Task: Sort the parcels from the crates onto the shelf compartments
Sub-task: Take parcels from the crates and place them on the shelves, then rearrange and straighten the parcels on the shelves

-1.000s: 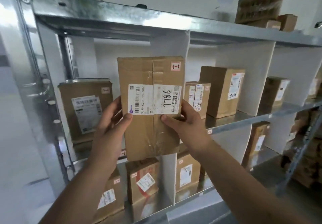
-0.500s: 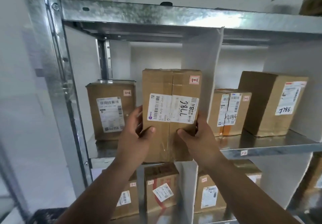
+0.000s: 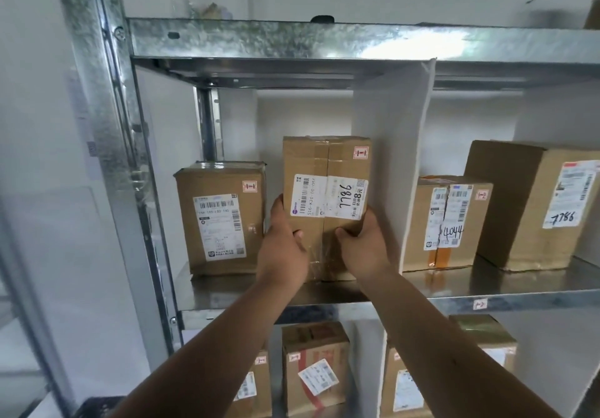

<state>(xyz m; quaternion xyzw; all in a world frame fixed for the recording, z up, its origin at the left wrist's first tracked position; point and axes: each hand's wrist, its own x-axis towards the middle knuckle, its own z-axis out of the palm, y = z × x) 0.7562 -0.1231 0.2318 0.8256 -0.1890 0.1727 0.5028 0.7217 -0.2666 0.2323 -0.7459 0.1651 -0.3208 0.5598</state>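
A tall brown cardboard parcel (image 3: 326, 164) with a white label marked 7786 stands upright in the leftmost compartment of the metal shelf (image 3: 246, 291). My left hand (image 3: 285, 248) grips its lower left side, thumb on the front. My right hand (image 3: 365, 248) grips the lower right side, thumb on the front too. The parcel's base looks to be on the shelf board. Another labelled parcel (image 3: 220, 219) stands just left of it in the same compartment.
A white divider (image 3: 393, 157) closes the compartment on the right. Beyond it stand a parcel marked 4044 (image 3: 446, 222) and a larger one marked 7786 (image 3: 532, 203). More parcels (image 3: 313, 369) fill the level below. A steel upright (image 3: 110, 144) frames the left.
Both hands have carried the parcel forward and down into the leftmost compartment, beside the other parcel. The view has shifted left and closer to the shelf.
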